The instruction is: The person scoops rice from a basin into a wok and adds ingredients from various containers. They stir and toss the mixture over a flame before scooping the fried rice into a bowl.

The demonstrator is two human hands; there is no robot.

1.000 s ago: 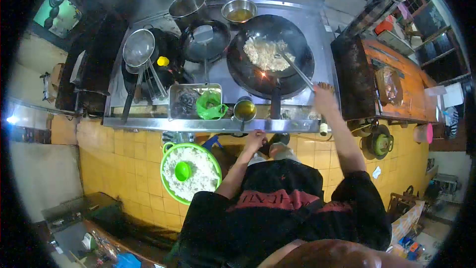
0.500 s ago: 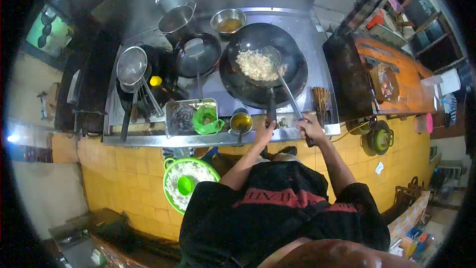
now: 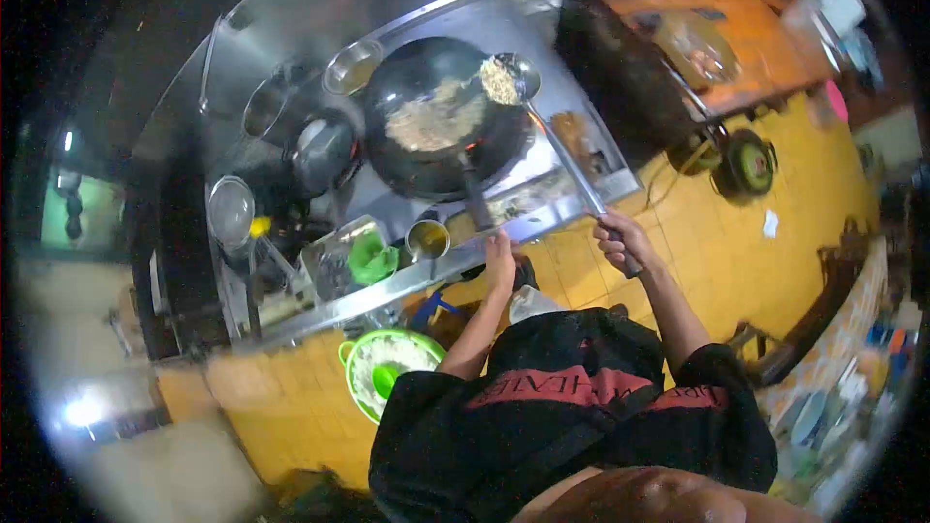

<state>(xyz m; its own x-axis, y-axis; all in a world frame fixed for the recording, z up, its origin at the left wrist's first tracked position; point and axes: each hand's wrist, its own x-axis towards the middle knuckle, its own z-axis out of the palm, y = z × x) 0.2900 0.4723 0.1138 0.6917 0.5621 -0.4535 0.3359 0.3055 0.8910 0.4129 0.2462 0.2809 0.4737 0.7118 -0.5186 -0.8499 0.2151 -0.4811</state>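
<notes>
Ladle [image 3: 527, 83], upper middle of frame, holds pale, crumbly food [image 3: 498, 81] at the wok's [image 3: 415, 66] right side. Right hand [image 3: 625, 241]: grip closed around the handle. Left hand [image 3: 500, 261]: near wok handle [image 3: 474, 196]; grip cannot be told. Judged step: portion lifted; load calls for level support.

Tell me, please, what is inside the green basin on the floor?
The green basin holds white contents and a green cup. Its bottom is covered; the shirt hides part.
</notes>
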